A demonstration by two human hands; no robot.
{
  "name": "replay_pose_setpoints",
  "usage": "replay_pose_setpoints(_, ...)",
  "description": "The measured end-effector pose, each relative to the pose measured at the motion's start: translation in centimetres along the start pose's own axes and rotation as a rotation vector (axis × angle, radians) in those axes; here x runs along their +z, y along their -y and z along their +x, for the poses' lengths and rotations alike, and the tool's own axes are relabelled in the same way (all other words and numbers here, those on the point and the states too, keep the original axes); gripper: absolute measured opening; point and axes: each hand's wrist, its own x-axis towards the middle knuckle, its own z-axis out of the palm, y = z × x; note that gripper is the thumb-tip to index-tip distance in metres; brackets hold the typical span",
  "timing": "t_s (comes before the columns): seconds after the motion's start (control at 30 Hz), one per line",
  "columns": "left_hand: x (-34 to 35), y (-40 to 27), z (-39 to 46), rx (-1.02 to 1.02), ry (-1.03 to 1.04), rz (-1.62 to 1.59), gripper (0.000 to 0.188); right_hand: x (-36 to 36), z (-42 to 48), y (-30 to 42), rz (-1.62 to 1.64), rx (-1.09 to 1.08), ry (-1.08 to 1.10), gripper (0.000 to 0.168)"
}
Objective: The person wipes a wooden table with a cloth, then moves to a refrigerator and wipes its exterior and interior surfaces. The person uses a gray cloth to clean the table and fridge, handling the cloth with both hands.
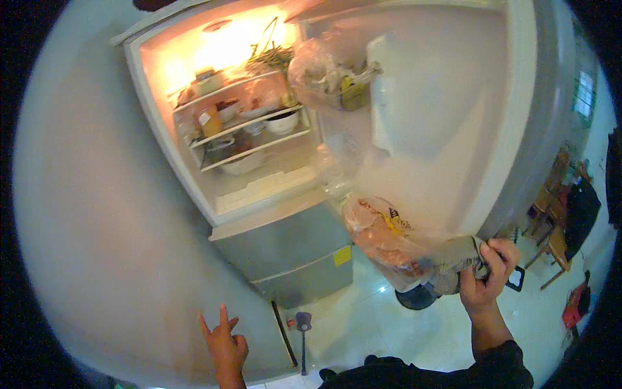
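My right hand (pixel 488 274) grips a grey cloth-like bundle (pixel 449 272) beside a clear plastic bag (pixel 384 238) with orange-brown food in it; whether the hand also holds the bag's neck I cannot tell. The bag is in front of the open refrigerator door (pixel 437 97). At the lower left my left hand (pixel 226 338) is raised with its fingers spread and nothing in it. Ahead stands the lit refrigerator with bowls on its shelves, one a white bowl (pixel 283 123), and an orange-filled container (pixel 210 122).
A tied plastic bag of food (pixel 335 78) is at the door's upper side. Below the compartment are grey refrigerator drawers (pixel 291 253). A long-handled tool (pixel 303 330) and a dark round object (pixel 417 297) are on the tiled floor. Wooden furniture (pixel 554 243) stands at right; a pale wall (pixel 112 204) fills the left.
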Motion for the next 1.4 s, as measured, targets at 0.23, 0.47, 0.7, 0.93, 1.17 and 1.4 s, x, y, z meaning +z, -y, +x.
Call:
replay_pose_setpoints(0.23, 0.8, 1.8, 3.5, 0.282, -0.063, 0.093, 0.083, 0.8, 1.7, 0.3, 0.044, 0.262, -0.235, 0.044)
replay_pose_setpoints(0.47, 3.2, 4.8, 5.9, 0.466, -0.028, 0.116, 0.083, -0.5, 8.3, -0.3, 0.015, 0.222, -0.353, 0.041)
replay_pose_setpoints(0.7, 3.6, 5.6, 6.5, 0.605, -0.140, 0.140, 0.078, -4.5, 27.9, -3.1, 0.043, 0.253, -0.508, 0.038)
replay_pose_setpoints(0.93, 3.5, 6.9, 6.3, 0.430, 0.114, -0.070, 0.073, -9.3, 42.8, -15.1, 0.690, 0.285, -0.161, 0.045)
replay_pose_setpoints(1.17, 4.4, 7.0, 4.4, 0.387, 0.218, -0.081, 0.060, -7.4, 30.6, -10.1, 0.542, 0.576, -0.262, 0.050)
replay_pose_setpoints(1.4, 3.6, 4.4, 5.8, 0.352, 0.255, -0.136, 0.046, -2.2, 10.5, -10.6, 0.044, 0.623, -0.205, 0.065)
